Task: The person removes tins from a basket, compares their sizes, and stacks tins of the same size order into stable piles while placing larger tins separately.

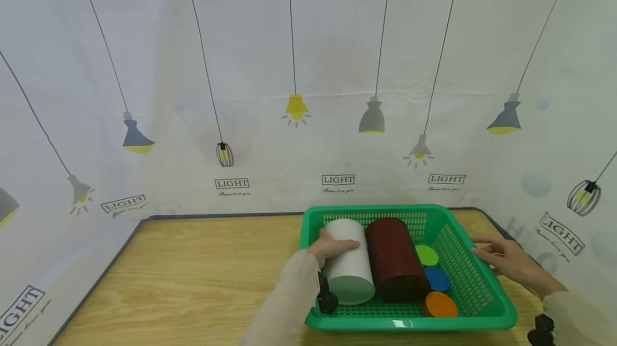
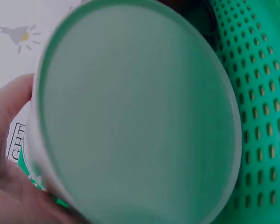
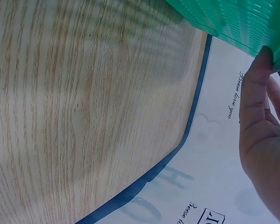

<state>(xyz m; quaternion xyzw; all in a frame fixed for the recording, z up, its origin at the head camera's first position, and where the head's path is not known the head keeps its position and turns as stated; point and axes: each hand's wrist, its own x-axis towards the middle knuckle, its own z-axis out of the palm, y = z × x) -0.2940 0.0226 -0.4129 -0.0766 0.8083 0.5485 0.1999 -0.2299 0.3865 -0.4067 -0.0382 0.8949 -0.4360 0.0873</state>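
A white cylinder (image 1: 349, 265) lies tilted in a green plastic basket (image 1: 409, 324). My left hand (image 1: 330, 247) grips it around the upper left side, thumb across its top. In the left wrist view its round, green-tinted end (image 2: 140, 112) fills most of the picture, with the left hand's fingers at its edge. Beside it leans a dark red cylinder (image 1: 395, 260). Along the basket's right side lie a light green disc (image 1: 427, 255), a blue disc (image 1: 437, 279) and an orange disc (image 1: 441, 305). My right hand (image 1: 506, 260) holds the basket's right rim, fingertips against its outer wall in the right wrist view.
The basket stands at the right of a wood-grain table (image 1: 202, 276) with a dark blue edge. A white sheet (image 1: 250, 67) printed with hanging lamps rises behind and on both sides, close to the right hand.
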